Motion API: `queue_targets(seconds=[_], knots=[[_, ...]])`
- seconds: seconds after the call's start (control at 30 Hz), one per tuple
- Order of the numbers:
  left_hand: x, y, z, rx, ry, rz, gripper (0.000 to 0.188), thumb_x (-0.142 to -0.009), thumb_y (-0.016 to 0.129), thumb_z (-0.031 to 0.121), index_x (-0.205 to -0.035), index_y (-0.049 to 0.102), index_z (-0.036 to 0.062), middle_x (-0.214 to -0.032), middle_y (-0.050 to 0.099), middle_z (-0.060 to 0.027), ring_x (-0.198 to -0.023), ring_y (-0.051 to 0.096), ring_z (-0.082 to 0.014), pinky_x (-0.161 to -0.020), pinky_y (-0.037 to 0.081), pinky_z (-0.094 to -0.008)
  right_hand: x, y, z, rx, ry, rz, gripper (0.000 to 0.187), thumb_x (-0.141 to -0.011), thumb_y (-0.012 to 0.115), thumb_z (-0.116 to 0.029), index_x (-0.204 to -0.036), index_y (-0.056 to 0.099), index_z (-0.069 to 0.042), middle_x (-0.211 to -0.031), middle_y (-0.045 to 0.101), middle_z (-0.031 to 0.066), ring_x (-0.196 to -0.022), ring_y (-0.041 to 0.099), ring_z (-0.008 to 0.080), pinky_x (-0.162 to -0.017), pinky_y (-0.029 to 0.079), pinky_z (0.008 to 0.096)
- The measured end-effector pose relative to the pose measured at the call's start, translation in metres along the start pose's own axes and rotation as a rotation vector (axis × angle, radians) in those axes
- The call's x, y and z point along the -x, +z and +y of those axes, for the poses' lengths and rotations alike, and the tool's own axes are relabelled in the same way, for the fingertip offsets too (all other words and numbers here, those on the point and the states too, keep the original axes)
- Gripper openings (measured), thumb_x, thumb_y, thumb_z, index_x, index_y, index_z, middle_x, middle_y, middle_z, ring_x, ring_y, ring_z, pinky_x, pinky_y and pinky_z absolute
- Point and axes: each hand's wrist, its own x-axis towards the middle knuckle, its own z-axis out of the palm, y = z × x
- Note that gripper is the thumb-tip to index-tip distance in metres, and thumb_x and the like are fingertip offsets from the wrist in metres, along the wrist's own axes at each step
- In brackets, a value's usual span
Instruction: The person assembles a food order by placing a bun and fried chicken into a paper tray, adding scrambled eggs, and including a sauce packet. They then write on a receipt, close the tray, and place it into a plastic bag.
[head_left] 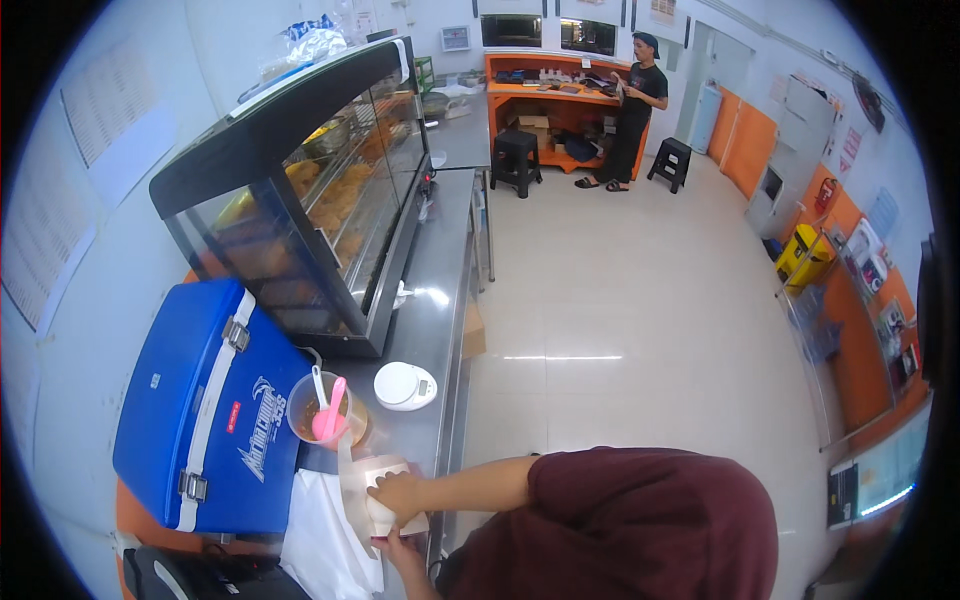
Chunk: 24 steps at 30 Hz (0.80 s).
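Note:
A pale cream package (384, 480), perhaps of paper or card, lies at the counter's near edge. My right hand (400, 496) presses on it from above with fingers curled over it. At the package's lower end my left hand (402, 552) grips its edge, partly hidden below. A translucent curved strip (352, 490) stands along the package's left side. White sheets or bags (325, 540) lie beside it. Just beyond stands a clear tub (300, 405) of brownish liquid, holding a pink ladle (330, 420) and a white-handled utensil (319, 385). A white kitchen scale (404, 386) sits past the tub.
A blue cool box (200, 400) stands left, with a glass food display cabinet (300, 200) behind it on the steel counter (440, 270). Across the tiled floor, a person (640, 110) in dark clothes stands by an orange counter (555, 95) and black stools (515, 160). Shelving (860, 290) lines the right wall.

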Motion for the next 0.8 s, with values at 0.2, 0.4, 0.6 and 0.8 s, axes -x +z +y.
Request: queue_targets(seconds=[0.2, 0.4, 0.6, 0.8], knots=[[0.024, 0.008, 0.009, -0.505, 0.337, 0.297, 0.069, -0.098, 0.061, 0.022, -0.15, 0.019, 0.0082, -0.143, 0.04, -0.021, -0.124, 0.051, -0.0334, -0.101, 0.047, -0.0452, 0.023, -0.047, 0.002, -0.231, -0.109, 0.085, 0.099, -0.056, 0.084, -0.026, -0.143, 0.042, -0.005, -0.126, 0.054, 0.024, -0.117, 0.054, 0.0422, -0.101, 0.047, 0.0477], [0.142, 0.067, 0.043, -0.967, 0.179, 0.264, 0.068, -0.097, 0.067, 0.019, -0.153, 0.031, 0.0029, -0.134, 0.059, -0.0208, -0.117, 0.061, -0.0324, -0.101, 0.049, -0.0459, 0.058, -0.083, 0.003, -0.465, -0.241, 0.269, 0.107, -0.057, 0.085, -0.028, -0.149, 0.036, -0.004, -0.131, 0.051, 0.0271, -0.122, 0.05, 0.0426, -0.107, 0.041, 0.0452], [0.035, 0.121, 0.015, 0.264, 0.194, -0.253, 0.037, -0.107, 0.041, 0.036, -0.128, 0.053, 0.0079, -0.128, 0.061, -0.0123, -0.122, 0.057, -0.0256, -0.104, 0.044, -0.0474, 0.083, -0.12, 0.01, -0.604, -0.246, 0.414, 0.112, -0.059, 0.09, -0.031, -0.151, 0.034, 0.0, -0.147, 0.044, 0.0251, -0.138, 0.042, 0.0384, -0.115, 0.034, 0.0433], [0.026, 0.232, 0.075, 0.146, 0.189, -0.312, 0.069, -0.106, 0.027, 0.055, -0.154, 0.025, 0.005, -0.151, 0.042, -0.0168, -0.132, 0.049, -0.0412, -0.112, 0.035, -0.0548, 0.11, -0.167, 0.076, -1.107, -0.436, 0.415, 0.112, -0.067, 0.088, -0.012, -0.159, 0.023, -0.009, -0.146, 0.047, 0.0168, -0.13, 0.049, 0.0283, -0.1, 0.046, 0.0414]])
